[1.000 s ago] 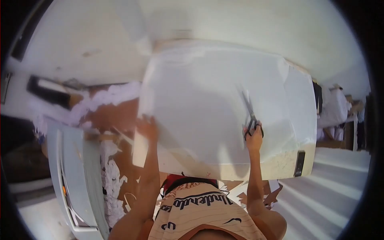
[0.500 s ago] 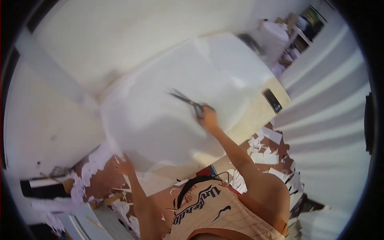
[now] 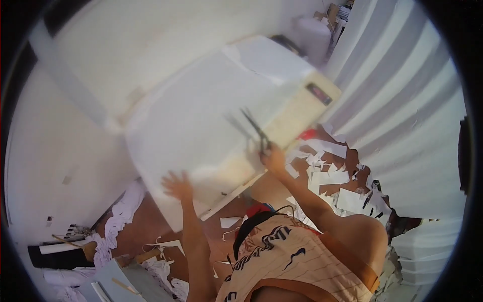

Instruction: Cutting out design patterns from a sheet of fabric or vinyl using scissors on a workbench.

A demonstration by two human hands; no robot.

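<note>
A large white sheet [image 3: 186, 110], seemingly cloth, covers most of the pale table [image 3: 297, 118]. My left hand [image 3: 179, 186] lies with fingers spread on its near left part. My right hand [image 3: 274, 160] grips a pair of dark scissors [image 3: 257, 128] by the handles over the table's near edge. Their blades point up and away, apparently closed, and throw a shadow on the sheet. Motion smears the scissors slightly. A dark phone [image 3: 319, 94] rests on the bare strip at the table's right end.
White paper or cloth scraps [image 3: 327, 178] litter the reddish floor [image 3: 171, 216]. A long pleated white curtain [image 3: 392, 116] hangs at the right. Bunched white cloth [image 3: 121, 214] lies on the left. A white wall [image 3: 151, 40] borders the table's far side. A white bundle [image 3: 312, 38] stands beyond it.
The scissors have moved from the middle of the sheet toward the near edge and now point more upward. My left hand has shifted from the sheet's left edge onto it. The sheet lies flatter and farther back.
</note>
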